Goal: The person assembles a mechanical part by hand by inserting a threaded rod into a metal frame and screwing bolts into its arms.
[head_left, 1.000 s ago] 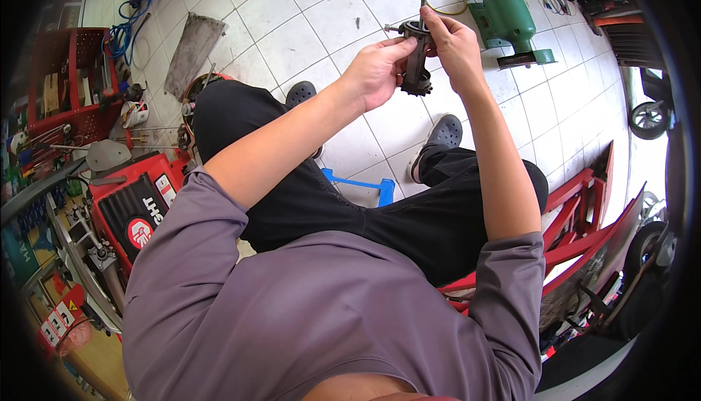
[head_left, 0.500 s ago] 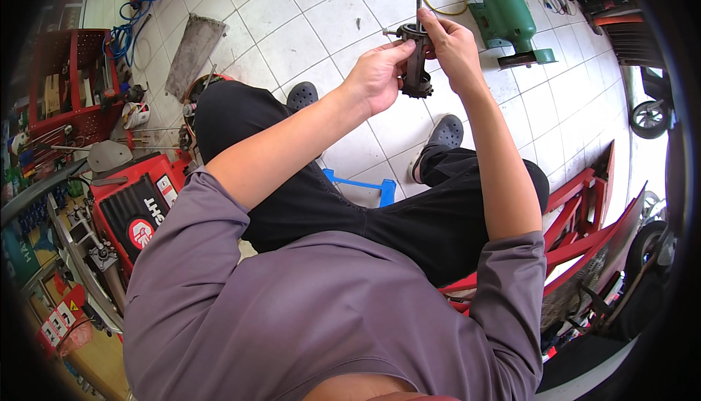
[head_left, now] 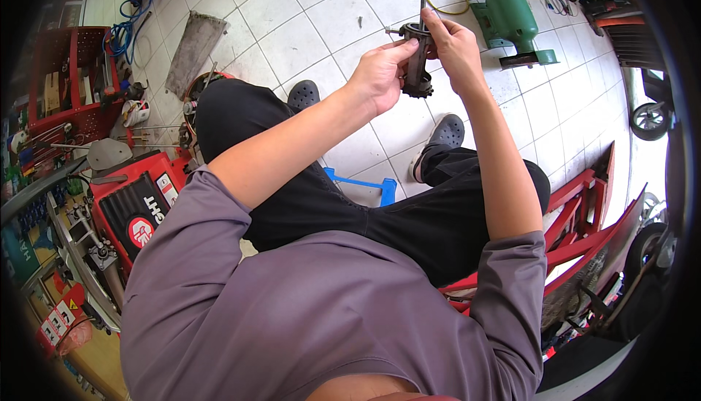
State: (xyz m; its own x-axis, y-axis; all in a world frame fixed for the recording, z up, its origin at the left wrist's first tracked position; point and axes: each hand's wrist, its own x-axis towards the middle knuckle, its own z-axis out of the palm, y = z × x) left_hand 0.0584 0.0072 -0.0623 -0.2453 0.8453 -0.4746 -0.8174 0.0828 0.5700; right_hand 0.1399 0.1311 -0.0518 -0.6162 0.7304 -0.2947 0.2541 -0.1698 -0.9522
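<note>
A dark metal mechanical part [head_left: 416, 72] is held up over the floor in front of my knees. It has a ring-shaped upper end, a short stub jutting left and a notched lower end. My left hand [head_left: 381, 72] is closed round its left side, the thumb lying across the front. On the other side, my right hand [head_left: 454, 45] pinches a thin dark rod [head_left: 423, 1] that stands upright at the ring. The rod's lower end is hidden by the part and fingers, so I cannot tell how far it reaches in.
A green bench grinder [head_left: 511, 18] sits on the tiled floor at the far right, beside a yellow cable. Left are a grey flat plate [head_left: 196, 54], a red tool cabinet [head_left: 62, 113] and a blue hose [head_left: 135, 10]. A blue stool frame [head_left: 361, 188] shows between my legs; red metal frames stand right.
Both hands and the metal part are in nearly the same place. The part and rod have shifted very slightly to the right.
</note>
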